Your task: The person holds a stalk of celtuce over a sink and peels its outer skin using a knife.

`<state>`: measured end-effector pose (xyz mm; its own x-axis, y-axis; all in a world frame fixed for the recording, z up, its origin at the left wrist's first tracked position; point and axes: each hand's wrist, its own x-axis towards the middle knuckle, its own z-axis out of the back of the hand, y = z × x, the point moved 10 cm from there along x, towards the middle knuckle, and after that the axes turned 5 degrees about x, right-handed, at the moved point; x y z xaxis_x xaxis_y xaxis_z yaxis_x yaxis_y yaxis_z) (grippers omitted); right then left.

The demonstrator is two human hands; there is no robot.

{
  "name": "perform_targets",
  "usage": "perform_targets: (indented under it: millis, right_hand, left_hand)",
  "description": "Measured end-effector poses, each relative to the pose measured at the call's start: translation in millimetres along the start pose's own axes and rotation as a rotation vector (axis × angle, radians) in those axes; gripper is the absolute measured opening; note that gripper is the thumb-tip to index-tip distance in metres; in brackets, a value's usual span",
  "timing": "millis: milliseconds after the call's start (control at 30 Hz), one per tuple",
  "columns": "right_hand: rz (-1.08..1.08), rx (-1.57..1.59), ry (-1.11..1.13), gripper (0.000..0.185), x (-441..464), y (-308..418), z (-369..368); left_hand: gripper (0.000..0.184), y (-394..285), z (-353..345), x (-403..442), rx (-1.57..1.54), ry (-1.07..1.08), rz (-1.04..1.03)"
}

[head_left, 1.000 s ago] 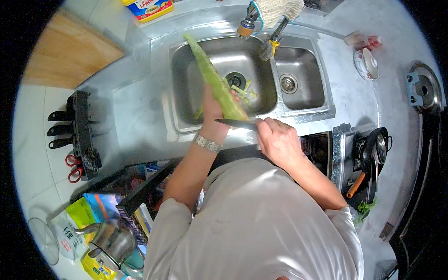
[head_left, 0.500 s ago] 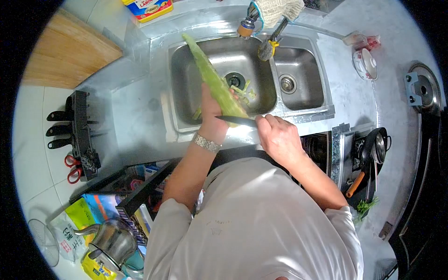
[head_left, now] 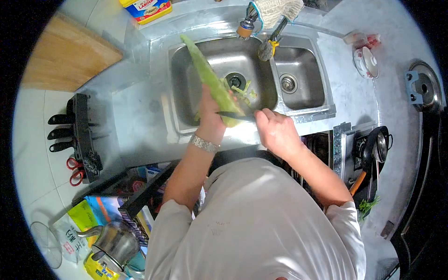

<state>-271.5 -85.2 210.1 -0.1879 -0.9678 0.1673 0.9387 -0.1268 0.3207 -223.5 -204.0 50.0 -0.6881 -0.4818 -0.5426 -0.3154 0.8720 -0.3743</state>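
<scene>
My left hand (head_left: 211, 112), with a metal watch on its wrist, is wrapped round a long, tapering green vegetable stalk (head_left: 205, 70). The stalk slants over the large sink basin, its thin tip pointing up and left, its thick end toward me. In my closed right hand (head_left: 277, 130) is a knife (head_left: 235, 115), its dark blade lying across the stalk's thick end, close to my left hand. Thin green peelings (head_left: 247, 91) lie round the drain. Part of my left hand's fingers is hidden behind the stalk.
A double steel sink (head_left: 298, 110) sits in the counter, with a faucet (head_left: 273, 41) between its basins. On the left are a knife rack (head_left: 83, 135) and a wooden board (head_left: 70, 53). A lidded bowl (head_left: 365, 63) stands right. An open drawer (head_left: 144, 189) is below left.
The knife and my right hand have shifted slightly up and left along the stalk's thick end. My left hand keeps its hold, and the view has moved a little.
</scene>
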Motion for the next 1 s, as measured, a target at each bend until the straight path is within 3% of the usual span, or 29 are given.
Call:
perform_targets:
  millis: [133, 267, 433, 567, 667, 800, 867, 1000]
  right_hand:
    - [0.197, 0.068, -0.014, 0.014, 12, -3, -11]
    - [0.250, 0.095, -0.017, 0.014, 19, 0, -13]
    - [-0.086, 0.016, 0.128, 0.018, 16, 8, -15]
    - [-0.077, 0.005, 0.147, 0.018, 20, -1, -22]
    - [0.200, 0.099, 0.057, 0.016, 30, -4, -22]
    - [0.241, 0.128, 0.031, 0.011, 30, 1, -21]
    - [-0.039, 0.199, 0.132, 0.010, 25, -12, -36]
    - [-0.127, 0.439, 0.160, 0.017, 25, -11, -38]
  left_hand:
    - [0.050, -8, -3, -7, 0.063, -0.036, 0.007]
    - [0.052, -10, 7, 2, 0.086, -0.017, 0.001]
    - [0.053, -21, 5, -1, 0.107, -0.004, -0.083]
    - [0.051, -20, 11, 1, 0.062, -0.007, -0.078]
    - [0.051, -11, 17, 10, 0.062, 0.094, -0.084]
    - [0.051, -11, 1, 0, 0.080, 0.082, -0.038]
    - [0.050, -18, -3, -5, 0.148, 0.038, -0.096]
    - [0.050, -17, 10, -4, 0.190, -0.084, -0.054]
